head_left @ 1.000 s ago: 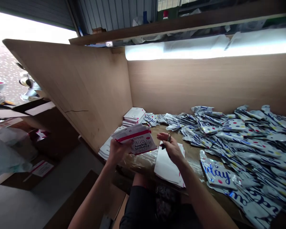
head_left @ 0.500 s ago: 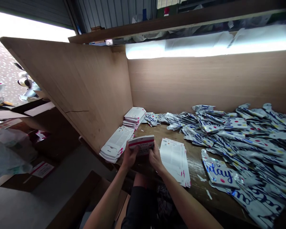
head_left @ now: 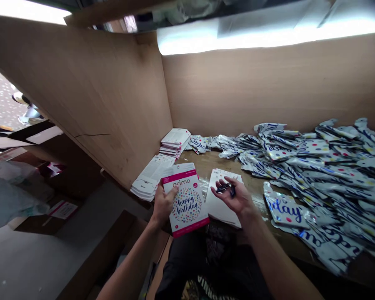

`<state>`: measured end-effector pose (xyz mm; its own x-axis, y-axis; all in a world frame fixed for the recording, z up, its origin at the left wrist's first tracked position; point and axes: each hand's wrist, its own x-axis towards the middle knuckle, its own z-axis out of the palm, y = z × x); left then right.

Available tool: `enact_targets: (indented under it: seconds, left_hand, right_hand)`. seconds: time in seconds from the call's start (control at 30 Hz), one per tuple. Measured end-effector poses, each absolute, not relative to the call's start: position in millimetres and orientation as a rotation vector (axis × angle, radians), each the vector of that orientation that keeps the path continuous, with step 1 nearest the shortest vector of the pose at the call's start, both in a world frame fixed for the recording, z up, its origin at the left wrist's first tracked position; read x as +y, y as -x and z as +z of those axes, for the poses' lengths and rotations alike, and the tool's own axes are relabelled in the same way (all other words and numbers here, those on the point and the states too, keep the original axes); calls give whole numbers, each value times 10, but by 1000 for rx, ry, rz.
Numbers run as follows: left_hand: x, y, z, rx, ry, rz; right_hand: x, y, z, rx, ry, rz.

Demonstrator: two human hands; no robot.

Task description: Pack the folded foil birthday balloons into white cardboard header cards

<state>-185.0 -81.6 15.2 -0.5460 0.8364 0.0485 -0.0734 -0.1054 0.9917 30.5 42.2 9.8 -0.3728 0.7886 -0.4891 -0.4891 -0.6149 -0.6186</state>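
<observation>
My left hand [head_left: 165, 202] is closed round the left edge of a small stack of flat printed packets [head_left: 187, 204], thumb on top. The front one is white with pink bands and reads "prima" and "happy birthday". My right hand [head_left: 237, 198] is turned palm up, fingers curled, with a small dark scissors-like tool [head_left: 225, 188] in it; its exact kind is unclear. Under that hand lies a pile of white packets [head_left: 215, 204], back side up, partly covered by the hand.
More packets are stacked along the left panel, in a near pile [head_left: 150, 179] and a far pile [head_left: 175, 137]. Crumpled silver foil balloons [head_left: 287, 208] with blue lettering heap over the right of the table. A wooden panel [head_left: 118, 104] walls the left side.
The held packets have tipped up so their front faces me. My right hand has let go of them and moved right, now with the dark tool showing. The view has tilted down.
</observation>
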Motion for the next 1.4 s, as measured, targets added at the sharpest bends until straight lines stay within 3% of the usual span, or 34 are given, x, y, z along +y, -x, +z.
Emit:
enact_targets:
  seconds: [0.13,0.3,0.57,0.73,0.87,1.17,1.4]
  left_hand:
    - [-954,1612,106,1471,-810,1575]
    - [-1071,1296,88,1510,-941,1393]
    - [-1169,994,60,1524,-1161,1206]
    - [-1205,857,59,1489,-1331,1007]
    - [-1203,812,44,1356,-1125,1104]
    - [-1286,721,128,1399,-1167,1086]
    - [-1301,687,195,1450,-1312,984]
  right_hand:
    - [-16,-670,206,-1077,1091,1926]
    - [-394,-777,278,-2075,977,1175]
    - [-472,-874,341,-2483,1237,742]
    - [-458,-1071,424,-2580,1380,823]
    - [-375,-1337,505,-2427,1282,1054]
    - [-520,-1372,497,-2189,1288,1152]
    - [-595,-1390,470,-2280,1378,995]
